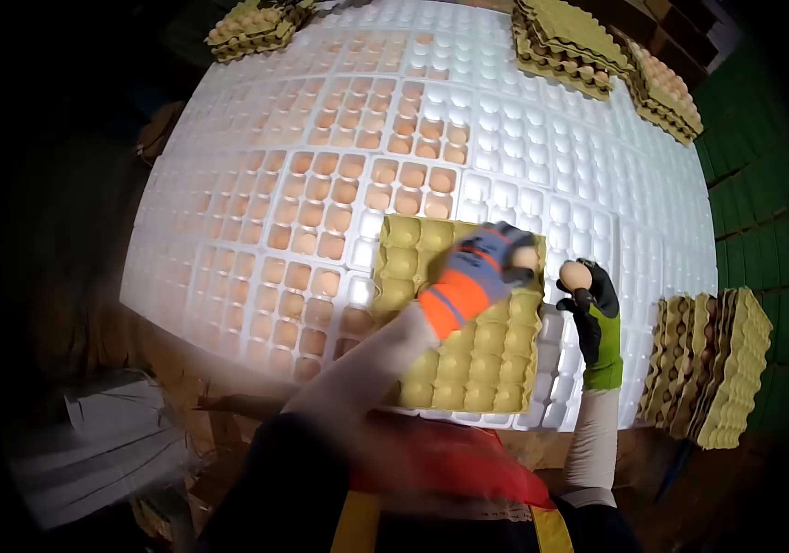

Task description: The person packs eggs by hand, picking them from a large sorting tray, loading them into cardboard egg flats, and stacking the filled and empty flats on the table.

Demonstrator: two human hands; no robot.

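Note:
My left hand, in a grey-blue and orange glove, reaches over a yellowish pulp egg tray, whose visible cups hold no eggs. Its fingers curl around an egg near the tray's right edge; the hand is slightly blurred. Just right of the tray, my right hand wears a black and green glove. Closed on a second egg, it holds that egg at the fingertips, above the white plastic egg packs. Part of the packs beneath the pulp tray is hidden.
Packs on the left hold many brown eggs; those on the right show bare white cups. Stacked pulp trays with eggs stand at the far left, far right and near right. Green panels border the right side.

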